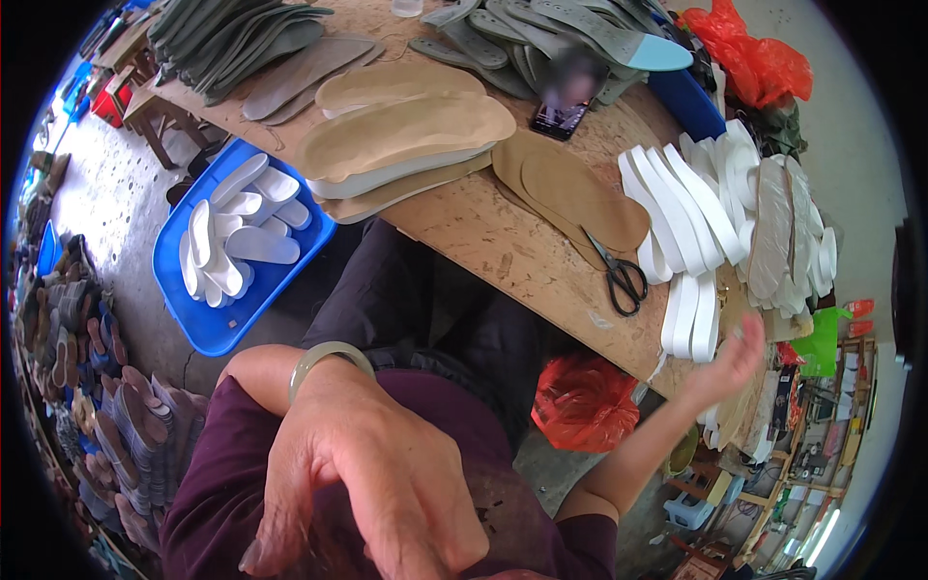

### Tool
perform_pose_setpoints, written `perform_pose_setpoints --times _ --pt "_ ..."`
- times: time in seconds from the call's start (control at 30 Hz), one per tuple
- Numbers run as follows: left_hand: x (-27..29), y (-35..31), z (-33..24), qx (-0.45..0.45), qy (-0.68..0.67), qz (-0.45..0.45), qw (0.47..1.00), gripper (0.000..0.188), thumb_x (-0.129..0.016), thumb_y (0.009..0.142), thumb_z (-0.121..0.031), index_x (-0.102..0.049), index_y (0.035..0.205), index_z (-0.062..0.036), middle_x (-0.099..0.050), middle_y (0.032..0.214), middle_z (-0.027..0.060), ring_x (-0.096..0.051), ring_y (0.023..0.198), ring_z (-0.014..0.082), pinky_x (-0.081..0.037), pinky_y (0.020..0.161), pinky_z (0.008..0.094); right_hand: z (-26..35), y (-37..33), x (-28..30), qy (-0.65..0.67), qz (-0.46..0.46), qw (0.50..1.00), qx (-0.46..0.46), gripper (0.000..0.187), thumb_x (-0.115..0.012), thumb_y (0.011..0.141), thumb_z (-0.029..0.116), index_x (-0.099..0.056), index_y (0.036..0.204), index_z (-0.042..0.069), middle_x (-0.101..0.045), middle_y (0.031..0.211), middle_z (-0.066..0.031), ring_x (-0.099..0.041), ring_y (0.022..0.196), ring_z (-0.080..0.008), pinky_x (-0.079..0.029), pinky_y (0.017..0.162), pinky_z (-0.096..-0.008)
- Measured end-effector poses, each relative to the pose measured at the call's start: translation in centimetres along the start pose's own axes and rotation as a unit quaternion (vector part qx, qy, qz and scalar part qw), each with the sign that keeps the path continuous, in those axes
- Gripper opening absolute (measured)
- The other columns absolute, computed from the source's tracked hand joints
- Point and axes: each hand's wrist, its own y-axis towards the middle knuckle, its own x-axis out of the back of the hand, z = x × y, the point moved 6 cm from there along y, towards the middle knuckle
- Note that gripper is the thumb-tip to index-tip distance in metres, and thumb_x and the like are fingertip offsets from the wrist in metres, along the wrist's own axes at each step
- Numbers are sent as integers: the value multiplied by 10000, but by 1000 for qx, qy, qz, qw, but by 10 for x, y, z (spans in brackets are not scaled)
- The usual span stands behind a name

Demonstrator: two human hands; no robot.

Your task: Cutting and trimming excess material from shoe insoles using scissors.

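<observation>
My left hand (387,474), with a pale bangle (329,360) on its wrist, is raised close in front of my body. Its thumb stands apart from the bent fingers, and nothing shows between them; some fingertips run past the lower edge. Off to the right, my right hand (733,360) is held up beside the table's corner, fingers loosely apart and holding nothing visible. Nearest to it are white shoe soles (688,314) standing in a row. Black-handled scissors (623,282) lie by flat brown insoles (580,193). Tan insoles (406,130) are stacked at the middle of the table.
A blue tray (208,333) of white soles sits left of my legs. Grey insoles (232,43) and a phone (561,114) lie on the wooden table (464,242). A red plastic bag (585,401) hangs below its edge. Shelving (822,474) is at right.
</observation>
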Motion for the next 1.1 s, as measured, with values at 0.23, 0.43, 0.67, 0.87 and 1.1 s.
perform_pose_setpoints --times 0.23,0.43,0.67,0.87,1.1 --pt "-3 -14 -31 4 17 5 1000 422 -667 945 -340 -679 1203 -7 -575 716 74 -555 517 205 -356 414 317 124 -76 -218 114 324 928 141 331 -678 843 12 -633 1167 69 -626 1218 -72 -626 1031 -216 -500 839 -307" --pt "12 -59 -47 66 156 -44 985 525 -797 834 -352 -685 1134 63 -602 862 111 -568 673 210 -451 554 324 196 -115 -305 120 335 863 360 460 -753 733 37 -631 1172 105 -634 1134 -56 -608 1067 -258 -453 968 -411" --pt "48 -186 -40 202 214 -537 791 388 -747 870 -224 -637 1134 38 -559 860 8 -491 717 67 -403 661 210 189 -125 -317 90 329 839 425 324 -559 864 77 -622 1179 110 -618 1097 -39 -600 1050 -217 -436 997 -416" --pt "41 -181 -32 297 318 -503 747 303 -705 910 -173 -641 1145 7 -574 891 5 -546 765 72 -439 697 211 199 -101 -252 79 301 876 369 421 -714 718 -10 -633 1120 86 -606 1037 -64 -601 941 -269 -497 828 -401" --pt "61 -123 6 311 549 -302 714 267 -745 853 -134 -662 1082 -26 -618 911 89 -620 787 210 -516 705 317 119 -134 -162 -122 372 881 265 461 -754 693 6 -625 1130 78 -571 1033 -83 -578 918 -281 -500 780 -402"
